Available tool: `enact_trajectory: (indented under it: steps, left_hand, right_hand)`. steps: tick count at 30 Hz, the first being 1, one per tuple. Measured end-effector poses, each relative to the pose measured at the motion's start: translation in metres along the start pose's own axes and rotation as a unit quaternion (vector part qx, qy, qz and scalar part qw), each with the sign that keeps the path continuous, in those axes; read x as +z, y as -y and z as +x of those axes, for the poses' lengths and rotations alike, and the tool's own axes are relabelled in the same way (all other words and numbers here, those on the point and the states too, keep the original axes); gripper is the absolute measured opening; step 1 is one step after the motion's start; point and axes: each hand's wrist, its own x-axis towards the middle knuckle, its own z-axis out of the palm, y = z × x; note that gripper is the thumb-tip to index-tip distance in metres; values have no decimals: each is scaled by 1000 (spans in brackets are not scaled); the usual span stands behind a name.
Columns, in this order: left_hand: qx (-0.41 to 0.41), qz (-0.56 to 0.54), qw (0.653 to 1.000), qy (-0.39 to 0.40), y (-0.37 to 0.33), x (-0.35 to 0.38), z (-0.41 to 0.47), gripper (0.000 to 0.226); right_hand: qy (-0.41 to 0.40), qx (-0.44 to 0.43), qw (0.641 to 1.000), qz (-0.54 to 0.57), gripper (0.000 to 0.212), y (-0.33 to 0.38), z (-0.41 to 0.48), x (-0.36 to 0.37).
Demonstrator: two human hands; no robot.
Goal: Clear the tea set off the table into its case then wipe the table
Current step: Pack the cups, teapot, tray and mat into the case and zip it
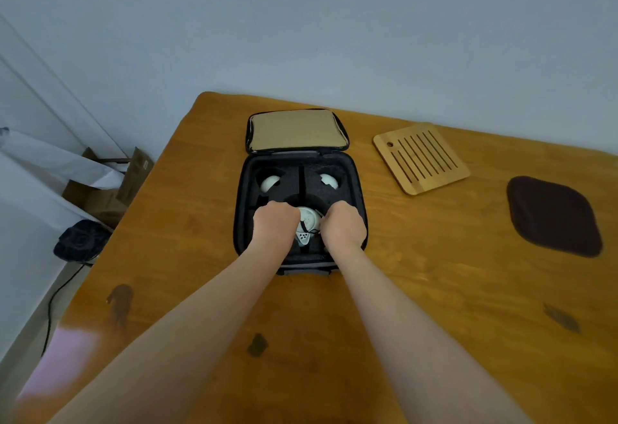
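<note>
Gripping the white teapot (308,222) from 9 o'clock with the left hand (275,223) and from 3 o'clock with the right hand (344,227), fingers curled down round its sides, in the large foam pocket at the near end of the open case (241,203). Beyond, pocketed apart, a white cup (270,183) at 11 o'clock and a second cup (329,181) at 1 o'clock, tan-lined lid (294,131) laid back at 12. Further out on the table (200,189), a slatted bamboo tray (421,159) at 2 o'clock and a dark cloth (553,216) at 3, well apart.

Both forearms bare, stretched from lower corners of frame toward centre, converging. Left hand (276,223) and right hand (344,228) seen side by side at mid-frame, knuckles up, backs toward camera. Fingers curled downward, tips hidden. White teapot (307,219) gripped between both hands, one hand at each side.
</note>
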Motion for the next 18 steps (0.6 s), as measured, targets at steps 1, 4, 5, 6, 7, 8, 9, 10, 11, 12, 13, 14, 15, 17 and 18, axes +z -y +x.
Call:
enact_trajectory:
  steps: [1, 4, 5, 6, 7, 8, 9, 10, 11, 12, 13, 14, 15, 17, 18]
  left_hand:
    - [-3, -2, 1000, -6, 1, 0, -2, 19]
    - [-18, -27, 998, -46, 2, 1, -8, 17]
    - [-20, -36, 997, -60, 1, 1, -11, 16]
    - [-20, -39, 996, -75, -1, 2, -12, 19]
    - [-21, -41, 995, -91, -4, 4, -13, 21]
    - [-19, -48, 992, -111, -8, 4, -13, 20]
    - [-14, -59, 989, -132, -13, 4, -12, 16]
    - [-6, -74, 986, -152, -18, 4, -11, 12]
    - [7, -88, 981, -174, -26, 3, -10, 13]
    - [25, -94, 976, -195, -35, 2, -9, 17]
    - [45, -94, 971, -216, -45, 0, -9, 20]
    - [65, -94, 966, -232, -57, -4, -10, 22]
    - [80, -91, 961, -247, -70, -9, -10, 22]
    - [107, -95, 951, -276, -97, -14, -9, 20]
    - [117, -105, 946, -283, -112, -18, -9, 19]
  right_hand:
    - [-7, -20, 1000, 18, 23, -3, -5, 0]
    - [-28, -91, 985, 144, 17, -13, -21, -3]
    - [-37, -108, 977, 178, 16, -17, -25, -5]
    - [-43, -122, 972, 196, 16, -22, -29, -8]
    - [-48, -134, 969, 200, 17, -28, -32, -11]
    - [-58, -146, 968, 195, 17, -34, -34, -16]
    - [-73, -156, 966, 193, 18, -41, -36, -21]
    - [-92, -164, 962, 196, 18, -49, -38, -25]
    - [-114, -170, 958, 201, 18, -59, -38, -31]
    - [-135, -176, 954, 203, 19, -70, -38, -37]
    - [-155, -184, 951, 197, 19, -83, -37, -43]
    - [-170, -192, 949, 183, 19, -96, -35, -49]
    - [-180, -200, 949, 165, 20, -111, -33, -55]
    - [-193, -204, 950, 137, 21, -143, -26, -66]
    - [-196, -200, 952, 127, 22, -161, -23, -72]
